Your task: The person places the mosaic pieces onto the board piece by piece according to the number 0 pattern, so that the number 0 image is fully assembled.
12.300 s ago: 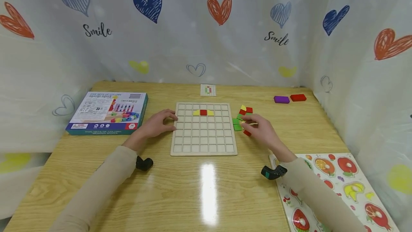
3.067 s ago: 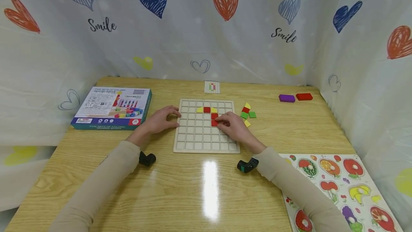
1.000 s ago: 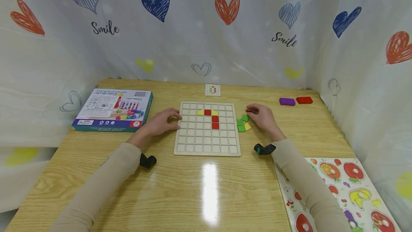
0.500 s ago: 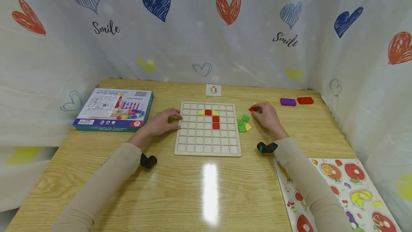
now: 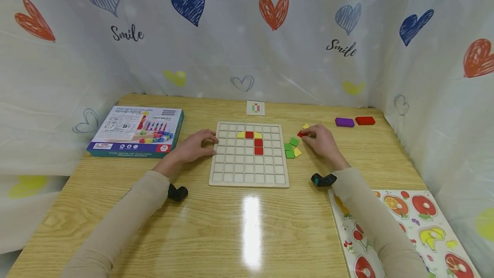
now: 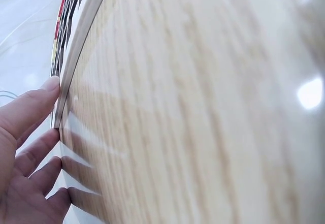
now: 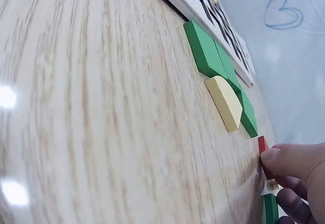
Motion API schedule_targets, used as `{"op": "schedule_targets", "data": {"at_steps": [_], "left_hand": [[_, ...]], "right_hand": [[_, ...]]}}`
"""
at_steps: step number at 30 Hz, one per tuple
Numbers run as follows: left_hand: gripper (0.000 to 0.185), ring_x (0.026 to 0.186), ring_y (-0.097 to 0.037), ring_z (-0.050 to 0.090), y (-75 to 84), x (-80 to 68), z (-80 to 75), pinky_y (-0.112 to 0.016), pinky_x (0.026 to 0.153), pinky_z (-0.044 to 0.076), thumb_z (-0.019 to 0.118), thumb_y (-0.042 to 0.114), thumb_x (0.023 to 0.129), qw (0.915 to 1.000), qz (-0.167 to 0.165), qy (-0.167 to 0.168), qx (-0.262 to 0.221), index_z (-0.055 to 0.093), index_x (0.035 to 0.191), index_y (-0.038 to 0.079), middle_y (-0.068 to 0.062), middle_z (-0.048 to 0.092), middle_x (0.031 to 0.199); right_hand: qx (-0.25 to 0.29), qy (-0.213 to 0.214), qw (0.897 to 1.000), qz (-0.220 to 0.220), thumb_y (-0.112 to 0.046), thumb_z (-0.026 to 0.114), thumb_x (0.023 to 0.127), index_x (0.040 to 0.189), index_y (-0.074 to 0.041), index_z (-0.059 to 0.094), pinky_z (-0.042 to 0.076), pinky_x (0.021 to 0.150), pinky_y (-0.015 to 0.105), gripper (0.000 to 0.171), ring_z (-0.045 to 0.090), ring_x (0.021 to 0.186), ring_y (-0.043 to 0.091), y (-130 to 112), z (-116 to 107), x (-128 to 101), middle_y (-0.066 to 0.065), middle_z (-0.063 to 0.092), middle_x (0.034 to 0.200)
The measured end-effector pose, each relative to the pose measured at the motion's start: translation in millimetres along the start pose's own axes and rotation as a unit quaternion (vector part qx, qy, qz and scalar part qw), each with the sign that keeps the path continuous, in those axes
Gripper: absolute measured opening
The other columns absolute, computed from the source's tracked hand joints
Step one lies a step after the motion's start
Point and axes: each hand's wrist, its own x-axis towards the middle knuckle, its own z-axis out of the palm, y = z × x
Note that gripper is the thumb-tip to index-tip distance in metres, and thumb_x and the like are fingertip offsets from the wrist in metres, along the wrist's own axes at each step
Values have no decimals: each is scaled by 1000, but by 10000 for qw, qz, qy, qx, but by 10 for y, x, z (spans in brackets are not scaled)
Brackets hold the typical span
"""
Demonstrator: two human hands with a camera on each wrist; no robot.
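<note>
A wooden grid board (image 5: 248, 170) lies mid-table with a yellow-red-yellow row and two red tiles (image 5: 258, 146) below it. My left hand (image 5: 206, 143) rests flat against the board's left edge (image 6: 81, 36), its fingers (image 6: 30, 112) straight. To the right of the board, my right hand (image 5: 306, 134) pinches a small red tile (image 5: 300, 133) on the table; the thumb (image 7: 289, 160) presses that red tile (image 7: 262, 148). Loose green tiles (image 5: 290, 147) and a yellow tile (image 5: 297, 152) lie between hand and board; the green tiles (image 7: 205, 49) and yellow tile (image 7: 226, 102) also show in the right wrist view.
A toy box (image 5: 135, 131) sits at the left. A small pattern card (image 5: 255, 107) lies behind the board. A purple block (image 5: 344, 122) and a red block (image 5: 365, 120) lie far right. A fruit puzzle (image 5: 409, 222) fills the near right corner. Curtains enclose the table.
Two red tiles have been added to the board. My right hand left the board, went to the loose tiles on the right and took hold of a red one. The left hand stayed put.
</note>
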Motion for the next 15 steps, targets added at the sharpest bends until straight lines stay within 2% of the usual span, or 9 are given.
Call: {"op": "schedule_targets", "data": {"at_steps": [6,15], "left_hand": [[32,143,-36,29,-9,-2,-6,-52,116,22,71,18,91,10000,39,19,-27,64,120,8,-15,41,149],[30,143,-35,28,-19,-9,-10,-52,116,23,71,19,91,9999,92,11,-44,65,119,9,-15,41,149]], "right_hand": [[121,-102,9999,45,-10,67,93,116,2,68,45,93,51,26,57,105,37,-10,-1,-19,23,62,116],[-241,-214,9994,-129,-10,66,94,123,2,66,42,99,54,31,55,112,41,-23,-44,-19,26,61,118]]}}
